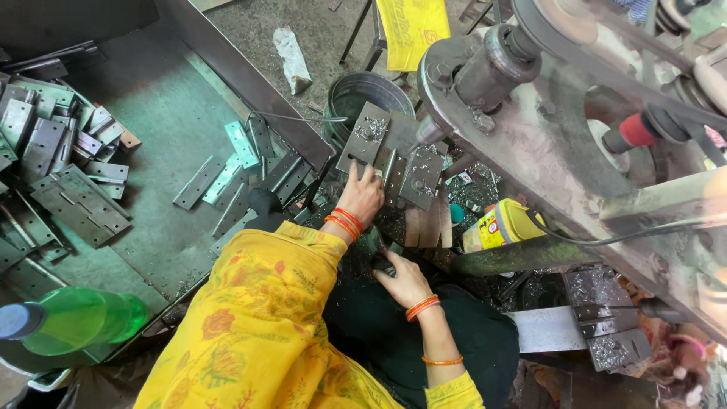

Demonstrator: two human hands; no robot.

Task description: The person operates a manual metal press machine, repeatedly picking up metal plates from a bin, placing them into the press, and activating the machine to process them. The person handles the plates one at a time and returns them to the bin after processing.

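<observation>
Pressing the hinge plate (pixel 394 155) flat under the drill spindle (pixel 428 130), left hand (pixel 362 195) spread open on it, right hand (pixel 403 282) closed on a dark lever (pixel 382 265), fingers best kept off the swarf

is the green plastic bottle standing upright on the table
No, the green plastic bottle lies on its side at the lower left edge of the metal tray, its blue cap pointing left.

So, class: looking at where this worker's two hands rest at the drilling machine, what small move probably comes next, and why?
Probably the left hand nudges the metal hinge plate squarely under the machine's spindle. Its fingers already press on that plate, which carries metal shavings, while the right hand grips a dark handle lower down.
</observation>
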